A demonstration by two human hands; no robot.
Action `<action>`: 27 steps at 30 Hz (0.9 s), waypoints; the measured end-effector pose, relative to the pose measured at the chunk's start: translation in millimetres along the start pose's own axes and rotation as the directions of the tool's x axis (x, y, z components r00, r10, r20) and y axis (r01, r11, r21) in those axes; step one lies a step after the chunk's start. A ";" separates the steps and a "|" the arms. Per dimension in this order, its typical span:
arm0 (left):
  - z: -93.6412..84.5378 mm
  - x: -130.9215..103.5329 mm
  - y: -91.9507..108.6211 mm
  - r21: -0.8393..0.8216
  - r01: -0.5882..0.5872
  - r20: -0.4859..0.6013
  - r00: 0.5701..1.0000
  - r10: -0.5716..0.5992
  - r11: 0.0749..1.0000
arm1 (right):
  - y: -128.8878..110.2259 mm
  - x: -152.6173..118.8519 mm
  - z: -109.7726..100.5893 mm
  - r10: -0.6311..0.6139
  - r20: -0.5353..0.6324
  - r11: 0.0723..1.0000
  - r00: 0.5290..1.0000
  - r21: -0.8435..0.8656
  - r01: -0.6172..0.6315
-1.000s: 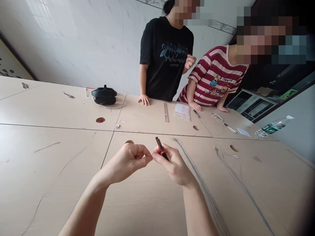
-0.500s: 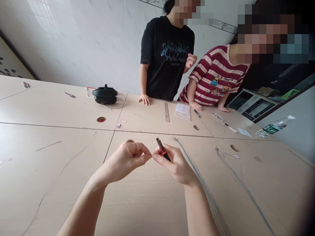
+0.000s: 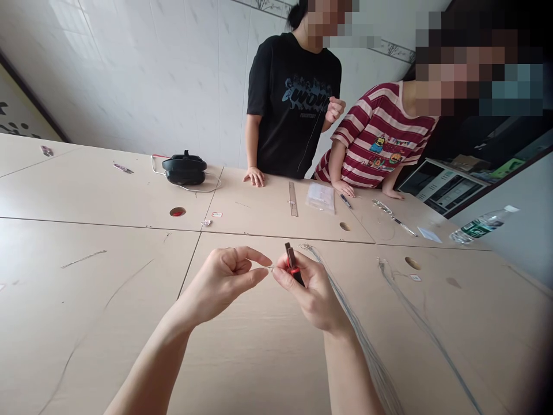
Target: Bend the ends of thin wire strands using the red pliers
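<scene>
My right hand (image 3: 309, 288) is closed around small pliers (image 3: 292, 262) with dark jaws and red on the handles, the jaws pointing up. Its thumb and forefinger also pinch a tiny thin piece, like a wire end (image 3: 272, 267), too small to make out fully. My left hand (image 3: 220, 282) is close beside it, thumb and forefinger slightly apart around the tip of that piece. Behind and right of my right hand, a bundle of thin grey strands (image 3: 352, 320) with small metal ends lies along the table.
A second strand bundle (image 3: 425, 323) lies farther right. Loose thin wires (image 3: 84, 259) are on the left. Across the table (image 3: 242, 346) are a black headset-like device (image 3: 185, 169), a ruler (image 3: 293, 199), a plastic bag (image 3: 321, 197) and a bottle (image 3: 481, 226). Two people stand there, hands on the tabletop.
My left thumb and forefinger have parted from their pinch. My right hand has shifted slightly right, and the pliers in it have turned a little more upright.
</scene>
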State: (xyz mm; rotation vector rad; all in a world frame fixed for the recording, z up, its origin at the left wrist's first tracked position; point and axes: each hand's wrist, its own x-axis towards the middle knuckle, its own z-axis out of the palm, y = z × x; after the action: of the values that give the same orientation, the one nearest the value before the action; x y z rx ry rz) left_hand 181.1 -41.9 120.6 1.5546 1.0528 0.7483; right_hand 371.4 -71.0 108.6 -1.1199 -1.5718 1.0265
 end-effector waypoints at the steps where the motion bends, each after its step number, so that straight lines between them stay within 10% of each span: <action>1: 0.5 0.3 -0.4 -0.012 -0.006 0.006 1.000 0.006 1.000 | -0.2 -0.1 0.4 -0.003 -0.001 1.000 1.000 -0.003 0.003; 27: 0.7 0.9 -4.7 0.016 -0.049 -0.023 0.999 0.049 0.999 | -4.1 -1.4 2.4 -0.010 -0.027 0.995 1.000 -0.101 0.007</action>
State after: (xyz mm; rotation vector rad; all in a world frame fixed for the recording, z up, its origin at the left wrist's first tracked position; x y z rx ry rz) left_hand 181.0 -41.2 115.8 1.5935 1.0425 0.7951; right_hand 368.5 -73.6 111.7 -1.1901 -1.6201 0.9303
